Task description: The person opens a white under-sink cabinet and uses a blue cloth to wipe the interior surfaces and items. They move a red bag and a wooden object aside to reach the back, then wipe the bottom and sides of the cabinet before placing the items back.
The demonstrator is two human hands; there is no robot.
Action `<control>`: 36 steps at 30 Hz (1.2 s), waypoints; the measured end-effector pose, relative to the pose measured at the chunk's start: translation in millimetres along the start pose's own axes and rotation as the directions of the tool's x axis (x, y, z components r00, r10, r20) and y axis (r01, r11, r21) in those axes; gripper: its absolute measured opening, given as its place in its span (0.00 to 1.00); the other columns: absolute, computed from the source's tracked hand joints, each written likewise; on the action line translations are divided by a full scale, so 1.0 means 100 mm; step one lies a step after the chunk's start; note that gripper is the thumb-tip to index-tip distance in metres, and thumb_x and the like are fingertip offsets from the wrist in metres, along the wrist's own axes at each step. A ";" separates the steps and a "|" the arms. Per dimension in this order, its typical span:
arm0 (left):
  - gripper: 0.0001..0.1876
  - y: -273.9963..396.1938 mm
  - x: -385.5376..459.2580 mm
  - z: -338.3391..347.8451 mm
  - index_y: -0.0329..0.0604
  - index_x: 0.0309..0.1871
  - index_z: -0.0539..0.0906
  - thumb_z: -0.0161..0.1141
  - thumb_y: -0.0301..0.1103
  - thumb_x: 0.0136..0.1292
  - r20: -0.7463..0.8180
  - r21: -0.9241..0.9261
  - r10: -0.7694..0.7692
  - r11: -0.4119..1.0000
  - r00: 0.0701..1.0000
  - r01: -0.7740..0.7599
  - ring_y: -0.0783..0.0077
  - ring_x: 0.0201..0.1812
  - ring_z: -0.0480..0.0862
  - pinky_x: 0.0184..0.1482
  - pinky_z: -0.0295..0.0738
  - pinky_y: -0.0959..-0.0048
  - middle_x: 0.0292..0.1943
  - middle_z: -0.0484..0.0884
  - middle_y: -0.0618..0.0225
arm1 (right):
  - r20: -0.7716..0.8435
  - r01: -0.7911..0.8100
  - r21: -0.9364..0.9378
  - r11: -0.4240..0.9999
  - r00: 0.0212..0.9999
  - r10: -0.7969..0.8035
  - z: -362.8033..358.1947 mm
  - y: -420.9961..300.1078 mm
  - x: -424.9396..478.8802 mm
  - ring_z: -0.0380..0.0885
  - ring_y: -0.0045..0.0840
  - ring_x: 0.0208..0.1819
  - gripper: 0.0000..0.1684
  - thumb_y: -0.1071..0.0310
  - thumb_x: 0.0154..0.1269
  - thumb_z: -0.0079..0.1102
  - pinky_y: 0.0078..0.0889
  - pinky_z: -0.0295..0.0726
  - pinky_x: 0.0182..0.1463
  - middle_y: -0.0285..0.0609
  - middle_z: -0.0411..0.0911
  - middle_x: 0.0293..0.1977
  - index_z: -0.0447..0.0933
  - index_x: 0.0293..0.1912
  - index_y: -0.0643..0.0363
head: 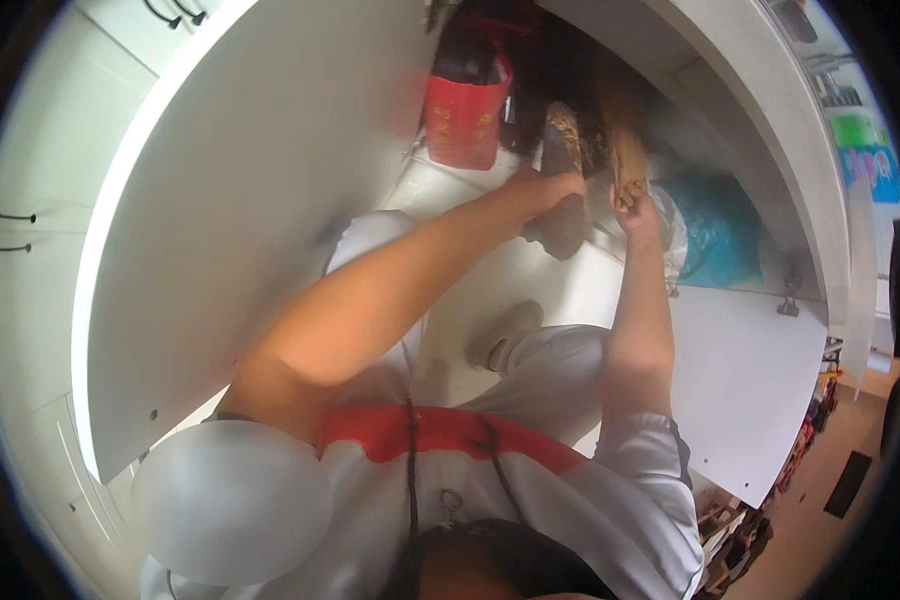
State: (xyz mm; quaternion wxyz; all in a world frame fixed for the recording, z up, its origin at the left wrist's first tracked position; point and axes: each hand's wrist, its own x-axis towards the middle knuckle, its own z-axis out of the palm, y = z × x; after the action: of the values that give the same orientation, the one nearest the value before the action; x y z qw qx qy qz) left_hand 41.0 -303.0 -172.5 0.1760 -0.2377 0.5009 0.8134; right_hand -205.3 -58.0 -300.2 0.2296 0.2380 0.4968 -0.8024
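Observation:
Inside the open cabinet, my left hand [551,191] grips a long dark object [562,232] across its middle. Its upper part has a rough, tan, crusted side; what it is I cannot tell. To its right, my right hand [640,214] holds the lower end of a long tan-brown piece [626,154], perhaps wood or card, whose far end runs into shadow. A red bag [461,124] with yellow writing stands left of the dark object, with something black in its top. Beside my right hand lie a whitish plastic bag [673,232] and a teal plastic bag [720,232].
A large cabinet door [270,187] stands open on my left, and a white door [735,375] with a metal hinge [790,300] on my right. My shoe [506,334] is on the pale floor. Packages [870,161] sit above at the far right.

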 end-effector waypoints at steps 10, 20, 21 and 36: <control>0.30 0.01 0.00 -0.09 0.43 0.54 0.79 0.63 0.53 0.51 0.053 -0.034 0.004 0.999 0.999 -0.003 0.62 0.52 0.79 0.52 0.71 0.55 0.50 0.80 0.61 | -0.037 0.086 0.202 0.976 0.996 -0.080 0.44 -0.04 -0.19 0.79 0.46 0.46 0.19 0.76 0.68 0.39 0.50 0.87 0.48 0.54 0.75 0.51 0.68 0.57 0.64; 0.29 -0.02 -0.01 -0.09 0.44 0.50 0.80 0.63 0.54 0.50 -0.026 0.016 -0.021 1.000 0.999 0.021 0.67 0.46 0.81 0.47 0.73 0.61 0.45 0.82 0.66 | 0.040 0.134 0.179 0.975 0.989 -0.144 0.78 -0.01 -0.39 0.78 0.47 0.46 0.16 0.78 0.68 0.41 0.50 0.87 0.48 0.56 0.75 0.49 0.67 0.55 0.68; 0.29 -0.01 -0.03 -0.10 0.44 0.50 0.80 0.63 0.55 0.50 -0.026 0.021 -0.023 0.999 0.999 0.024 0.68 0.45 0.82 0.46 0.73 0.62 0.45 0.82 0.66 | 0.054 0.138 0.180 0.974 0.987 -0.150 0.84 -0.01 -0.38 0.78 0.46 0.47 0.16 0.78 0.68 0.42 0.50 0.87 0.48 0.56 0.75 0.49 0.67 0.55 0.68; 0.29 -0.08 -0.04 -0.18 0.41 0.51 0.79 0.63 0.55 0.55 -0.047 0.068 -0.084 0.994 0.995 0.087 0.72 0.40 0.83 0.41 0.74 0.72 0.41 0.83 0.67 | 0.440 0.192 0.111 0.975 0.870 -0.221 1.87 0.17 -0.35 0.76 0.41 0.49 0.13 0.77 0.69 0.46 0.49 0.83 0.54 0.53 0.72 0.51 0.68 0.53 0.68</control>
State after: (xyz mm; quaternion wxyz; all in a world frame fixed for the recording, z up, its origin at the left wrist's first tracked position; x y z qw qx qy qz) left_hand 52.3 -316.0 -183.3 0.2079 -0.2705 0.5222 0.7816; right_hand -196.4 -230.0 -217.1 0.2435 -0.0014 0.4269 -0.8709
